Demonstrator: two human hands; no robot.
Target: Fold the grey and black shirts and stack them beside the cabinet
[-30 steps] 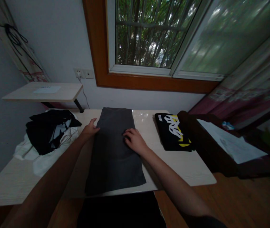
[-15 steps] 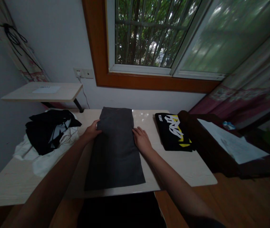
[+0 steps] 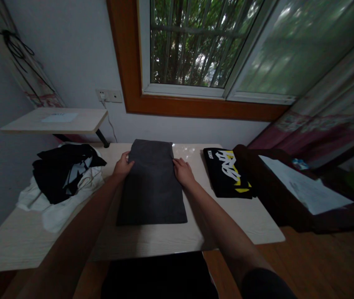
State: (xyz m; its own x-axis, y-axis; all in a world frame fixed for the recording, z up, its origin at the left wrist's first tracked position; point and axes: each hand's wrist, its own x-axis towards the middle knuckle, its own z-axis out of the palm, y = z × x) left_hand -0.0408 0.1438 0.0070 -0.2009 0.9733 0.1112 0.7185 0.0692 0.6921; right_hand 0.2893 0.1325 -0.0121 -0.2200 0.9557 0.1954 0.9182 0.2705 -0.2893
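A dark grey folded garment (image 3: pixel 152 187) lies as a flat oblong on the pale table in front of me; its exact kind does not show. My left hand (image 3: pixel 122 166) grips its left edge near the far end, thumb on the cloth and fingers at the side. On the opposite edge, my right hand (image 3: pixel 182 171) holds the fabric, with its fingertips at the border and small creases beside them. The underside of the cloth is hidden.
To the left is a loose heap of black clothing (image 3: pixel 61 172) over white clothing (image 3: pixel 52 216), below a raised shelf (image 3: pixel 86 120). A folded black garment with white and yellow print (image 3: pixel 227 174) lies on the right. The table's front edge (image 3: pixel 152 254) is close to me.
The grey garment's near edge has moved away from the table's front edge, and the cloth covers a shorter stretch. Both hands have shifted slightly farther away, still at its sides.
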